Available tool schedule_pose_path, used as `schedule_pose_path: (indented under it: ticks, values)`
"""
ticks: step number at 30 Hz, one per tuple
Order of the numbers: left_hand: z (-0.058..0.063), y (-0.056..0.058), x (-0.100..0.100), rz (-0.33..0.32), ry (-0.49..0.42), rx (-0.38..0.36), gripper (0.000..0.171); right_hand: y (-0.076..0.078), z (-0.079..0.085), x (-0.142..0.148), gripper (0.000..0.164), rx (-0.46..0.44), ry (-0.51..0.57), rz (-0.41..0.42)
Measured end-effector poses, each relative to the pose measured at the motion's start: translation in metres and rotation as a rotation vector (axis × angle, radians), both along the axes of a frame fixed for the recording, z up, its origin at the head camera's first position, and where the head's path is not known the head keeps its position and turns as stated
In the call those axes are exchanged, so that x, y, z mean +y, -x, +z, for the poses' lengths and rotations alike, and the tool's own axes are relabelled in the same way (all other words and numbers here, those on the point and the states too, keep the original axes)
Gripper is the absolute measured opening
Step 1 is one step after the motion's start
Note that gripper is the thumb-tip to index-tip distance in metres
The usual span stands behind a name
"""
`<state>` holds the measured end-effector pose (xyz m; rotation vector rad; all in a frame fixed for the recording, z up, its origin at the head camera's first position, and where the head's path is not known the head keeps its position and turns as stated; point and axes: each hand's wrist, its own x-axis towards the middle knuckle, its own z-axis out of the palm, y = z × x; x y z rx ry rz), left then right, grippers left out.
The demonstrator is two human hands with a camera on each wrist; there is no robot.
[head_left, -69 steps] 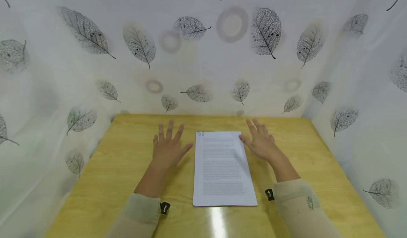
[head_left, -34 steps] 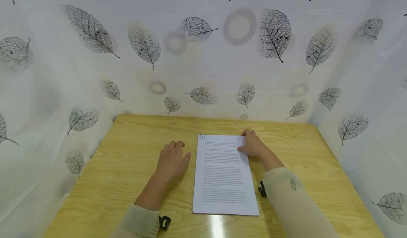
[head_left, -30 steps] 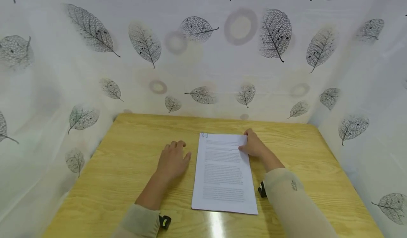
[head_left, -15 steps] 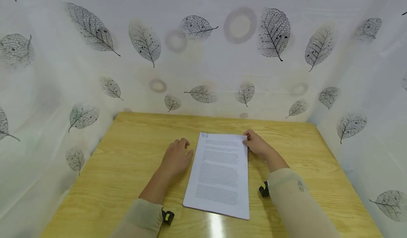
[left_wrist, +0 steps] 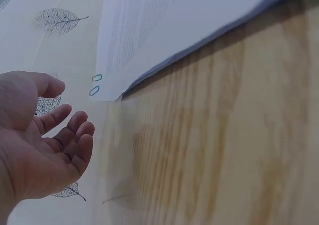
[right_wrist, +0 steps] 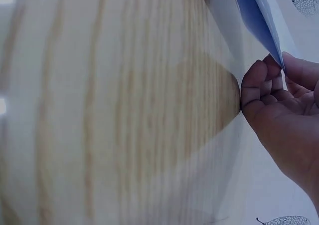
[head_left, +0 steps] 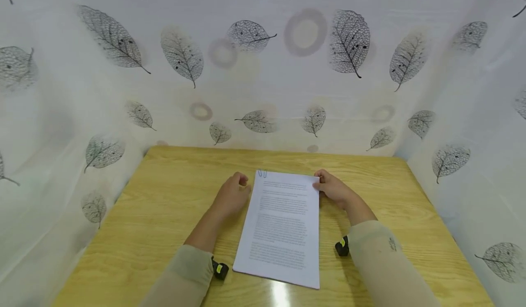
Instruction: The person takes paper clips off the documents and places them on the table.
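Note:
A stack of printed paper sheets [head_left: 283,229] lies on the wooden table, its near end slanting left. Two paper clips [head_left: 262,174] show at its far left corner, and they appear greenish in the left wrist view. My right hand [head_left: 337,194] pinches the far right corner; the right wrist view has the thumb on top and the curled fingers beneath the lifted paper corner [right_wrist: 261,23]. Beside the left edge, close to the clips, my left hand [head_left: 231,195] holds nothing. Its fingers [left_wrist: 79,140] are loosely bent, with a gap between them and the paper.
The yellow wooden table [head_left: 164,197] reaches back to a white leaf-patterned curtain [head_left: 263,88], which also hangs along both sides. Each wrist carries a small black device [head_left: 220,269] below the sleeve cuff. Light glares off the table's near edge.
My right hand has come down and taken hold of the paper's far right corner. The stack has turned, its near end swinging left. My left hand has moved closer, its spread fingers now bent.

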<state>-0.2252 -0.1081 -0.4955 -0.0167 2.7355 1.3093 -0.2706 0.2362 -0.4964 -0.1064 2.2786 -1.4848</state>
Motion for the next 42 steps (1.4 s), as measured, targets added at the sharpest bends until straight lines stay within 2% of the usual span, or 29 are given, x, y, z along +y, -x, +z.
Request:
schedule_pose_path:
  ticks: [6, 14, 22, 26, 33, 42]
  values:
    - [-0.003, 0.008, 0.004, 0.03, -0.112, -0.059, 0.041, -0.001, 0.0, 0.002, 0.011, -0.014, 0.054, 0.026]
    - [-0.011, 0.017, 0.009, 0.054, -0.193, -0.072, 0.051, -0.001, -0.002, 0.005, 0.009, -0.03, 0.109, 0.063]
    - [-0.017, 0.019, 0.01, 0.076, -0.244, -0.112, 0.046, 0.0, -0.01, 0.007, 0.01, -0.057, 0.153, 0.084]
    - [-0.016, 0.019, 0.012, 0.075, -0.248, -0.079, 0.046, 0.0, -0.012, 0.009, 0.011, -0.068, 0.175, 0.094]
    - [-0.014, 0.017, 0.013, 0.065, -0.245, -0.053, 0.047, -0.003, -0.01, 0.009, 0.015, -0.116, 0.222, 0.06]
    - [-0.015, 0.022, 0.014, 0.052, -0.213, -0.032, 0.039, -0.002, -0.013, 0.014, 0.011, -0.102, 0.289, 0.106]
